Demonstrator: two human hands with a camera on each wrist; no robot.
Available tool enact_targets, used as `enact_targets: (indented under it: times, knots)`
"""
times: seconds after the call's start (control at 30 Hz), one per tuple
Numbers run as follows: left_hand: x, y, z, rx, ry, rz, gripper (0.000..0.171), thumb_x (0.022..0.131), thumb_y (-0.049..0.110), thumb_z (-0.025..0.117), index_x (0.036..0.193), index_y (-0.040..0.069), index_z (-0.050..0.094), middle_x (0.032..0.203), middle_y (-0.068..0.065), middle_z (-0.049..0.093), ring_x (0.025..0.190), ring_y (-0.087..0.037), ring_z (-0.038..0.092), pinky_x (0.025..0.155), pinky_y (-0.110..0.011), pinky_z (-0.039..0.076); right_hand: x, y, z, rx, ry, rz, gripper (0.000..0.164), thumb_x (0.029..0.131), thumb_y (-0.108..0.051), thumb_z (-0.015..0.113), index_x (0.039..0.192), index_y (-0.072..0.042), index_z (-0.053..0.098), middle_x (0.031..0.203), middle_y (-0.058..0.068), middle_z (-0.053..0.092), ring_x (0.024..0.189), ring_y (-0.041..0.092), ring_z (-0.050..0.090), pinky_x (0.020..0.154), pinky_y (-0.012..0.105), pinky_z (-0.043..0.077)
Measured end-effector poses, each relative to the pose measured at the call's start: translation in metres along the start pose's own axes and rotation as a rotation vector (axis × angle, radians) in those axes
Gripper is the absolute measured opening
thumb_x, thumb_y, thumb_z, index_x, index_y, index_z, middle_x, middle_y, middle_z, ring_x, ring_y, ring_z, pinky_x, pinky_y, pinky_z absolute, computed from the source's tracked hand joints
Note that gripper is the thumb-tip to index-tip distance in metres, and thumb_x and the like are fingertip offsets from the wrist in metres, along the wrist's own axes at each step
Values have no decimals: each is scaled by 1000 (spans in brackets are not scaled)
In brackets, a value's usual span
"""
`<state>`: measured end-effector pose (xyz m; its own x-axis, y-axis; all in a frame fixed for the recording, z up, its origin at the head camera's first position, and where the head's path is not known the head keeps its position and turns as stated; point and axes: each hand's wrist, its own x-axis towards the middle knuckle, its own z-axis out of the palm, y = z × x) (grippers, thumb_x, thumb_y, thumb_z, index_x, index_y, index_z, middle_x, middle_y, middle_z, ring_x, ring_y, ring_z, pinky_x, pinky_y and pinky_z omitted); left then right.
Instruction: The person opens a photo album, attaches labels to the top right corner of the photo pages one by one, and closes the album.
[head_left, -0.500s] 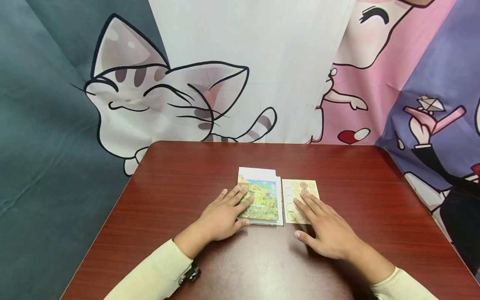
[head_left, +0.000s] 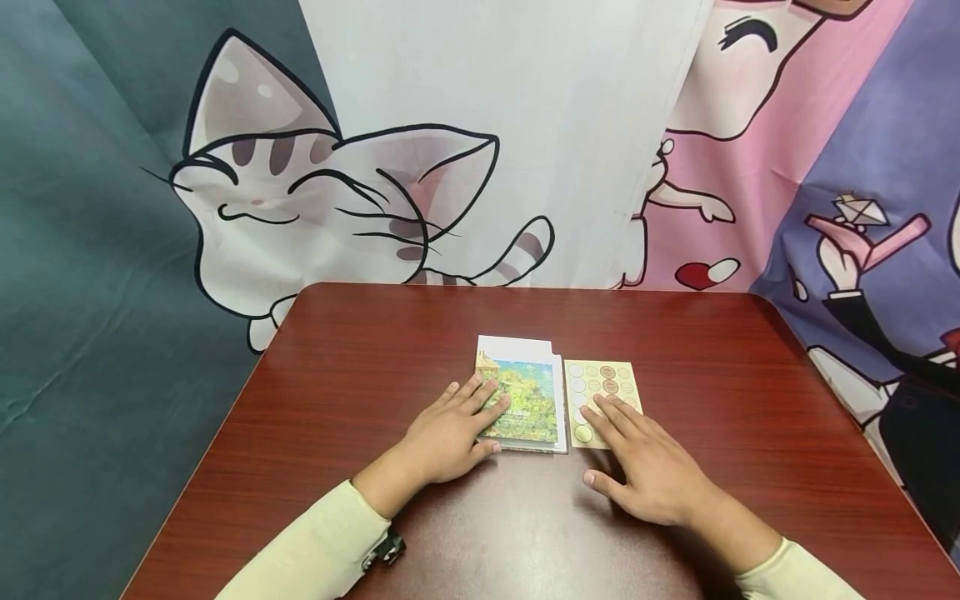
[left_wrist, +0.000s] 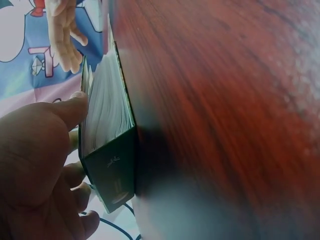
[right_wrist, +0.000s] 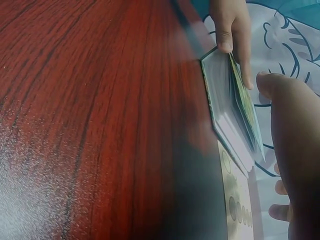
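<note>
A small photo album [head_left: 534, 400] with a yellow-green landscape cover lies closed on the table. My left hand [head_left: 444, 437] rests on its left side, fingers spread over the cover and thumb by the near edge. The left wrist view shows its dark green spine [left_wrist: 112, 170] and thick stack of pages [left_wrist: 106, 100]. White paper [head_left: 513, 344] sticks out past the cover's far edge. Just right of the album lies a cream sheet of round stickers [head_left: 602, 375]. My right hand [head_left: 654, 467] is over that sheet's near right part, its fingers extended and holding nothing.
The dark red wooden table [head_left: 337, 375] has rounded far corners. Behind it hangs a cloth backdrop [head_left: 562, 108] with cartoon cats. A dark strap [head_left: 386, 548] is at my left sleeve.
My right hand has drawn back slightly toward me and to the left, uncovering more of the sticker sheet's far part. The left hand stays on the album.
</note>
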<state>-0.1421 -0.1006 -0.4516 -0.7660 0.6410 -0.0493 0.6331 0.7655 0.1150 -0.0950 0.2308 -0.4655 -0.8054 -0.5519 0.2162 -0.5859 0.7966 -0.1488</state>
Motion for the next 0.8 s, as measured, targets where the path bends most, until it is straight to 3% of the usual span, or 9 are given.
enact_targets:
  times: [0.63, 0.8]
  knots:
    - [6, 4, -3, 12, 73, 27, 64, 101, 48, 60, 155, 15, 48, 161, -13, 37, 151, -32, 27, 121, -46, 27, -2, -1, 6, 0, 7, 6, 85, 92, -59, 67, 158, -12, 41, 159, 15, 41, 148, 38, 33, 112, 59, 34]
    - [7, 5, -3, -14, 89, 23, 62, 101, 47, 62, 152, 13, 51, 159, -14, 41, 150, -32, 30, 115, -46, 37, -3, 0, 8, 7, -10, 10, 85, 93, -60, 64, 159, -13, 39, 160, 15, 39, 147, 38, 34, 113, 59, 33]
